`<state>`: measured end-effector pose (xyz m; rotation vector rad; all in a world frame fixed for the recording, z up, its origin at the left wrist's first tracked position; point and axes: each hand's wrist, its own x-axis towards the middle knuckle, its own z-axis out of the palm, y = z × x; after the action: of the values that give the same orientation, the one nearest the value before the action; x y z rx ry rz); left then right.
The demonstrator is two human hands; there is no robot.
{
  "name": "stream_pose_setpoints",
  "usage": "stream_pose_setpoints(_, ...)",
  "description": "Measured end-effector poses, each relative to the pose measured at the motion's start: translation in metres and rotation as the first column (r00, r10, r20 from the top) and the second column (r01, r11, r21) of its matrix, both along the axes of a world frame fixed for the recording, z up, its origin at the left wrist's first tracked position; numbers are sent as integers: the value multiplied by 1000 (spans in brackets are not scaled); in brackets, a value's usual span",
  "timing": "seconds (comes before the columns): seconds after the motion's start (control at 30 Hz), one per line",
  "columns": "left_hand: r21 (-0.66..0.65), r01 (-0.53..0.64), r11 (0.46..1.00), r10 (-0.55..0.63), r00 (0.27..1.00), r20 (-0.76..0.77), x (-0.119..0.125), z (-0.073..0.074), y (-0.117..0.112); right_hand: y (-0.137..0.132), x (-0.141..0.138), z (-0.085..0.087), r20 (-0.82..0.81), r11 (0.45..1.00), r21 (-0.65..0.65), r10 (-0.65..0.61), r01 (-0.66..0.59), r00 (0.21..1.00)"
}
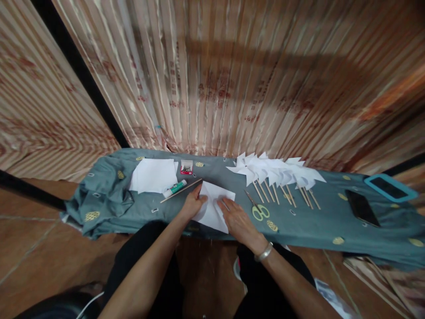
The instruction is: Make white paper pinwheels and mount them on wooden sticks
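Note:
A square sheet of white paper (214,204) with fold lines lies at the front edge of the cloth-covered table. My left hand (192,204) grips its left side, thumb on top and the other fingers partly hidden. On the sheet's right side rests my right hand (237,221), its fingers stretched out over the paper; a silver bracelet circles that wrist. Just left of the sheet are a thin wooden stick (175,195) and a green-and-white glue stick (175,188). Scissors with light green handles (260,212) lie to the right, blades pointing away.
A stack of white paper (156,175) lies at the left, beside a small red box of metal pins (186,167). Several white paper pinwheels (275,170) on sticks overlap at the back right. A black phone (361,207) and a blue-framed device (391,188) are farther right.

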<state>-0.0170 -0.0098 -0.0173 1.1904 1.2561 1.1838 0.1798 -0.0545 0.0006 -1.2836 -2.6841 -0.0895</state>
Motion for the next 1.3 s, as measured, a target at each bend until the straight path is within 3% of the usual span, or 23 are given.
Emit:
stream_pose_setpoints(0.13,9,14,1000,-13,994,-104,-1,2,3,6,2,-9,-52,1000,-16,-5,4,999)
stream_pose_setpoints(0.23,24,17,1000,-9,956,-293,-2,5,3,7,7,-22,-131,999,-44,2,-8,991)
stream_pose_setpoints(0.4,122,115,986,-14,782,-624,-4,15,-1,2,18,-35,-241,999,-37,12,-22,970)
stream_pose_setpoints(0.5,160,261,952,-25,589,-808,-3,20,-10,-2,21,-34,-240,999,-41,-3,-8,971)
stream_pose_setpoints(0.57,140,371,918,-63,485,-872,0,20,-17,-6,23,-30,-206,999,-48,1,-11,978)
stream_pose_setpoints(0.63,125,454,882,-101,442,-891,4,17,-26,-10,24,-26,-162,998,-57,6,-16,987)
stream_pose_setpoints(0.83,109,571,813,-174,417,-892,13,8,-56,-26,25,-15,-116,998,-54,-18,12,993)
stream_pose_setpoints(1.03,119,561,819,-166,432,-887,15,10,-68,-20,34,-12,-189,998,-48,-55,47,980)
stream_pose_setpoints(1.1,163,487,858,-85,446,-891,12,10,-64,-9,45,-9,-232,985,15,-166,174,958)
stream_pose_setpoints(1.17,211,381,900,7,471,-882,5,8,-59,2,60,-6,-243,934,66,-327,352,913)
stream_pose_setpoints(1.23,237,285,929,57,522,-851,-4,5,-54,10,74,-3,-176,870,49,-476,491,861)
stream_pose_setpoints(1.3,230,235,945,47,596,-802,-12,2,-52,13,83,-1,-87,832,-8,-552,554,829)
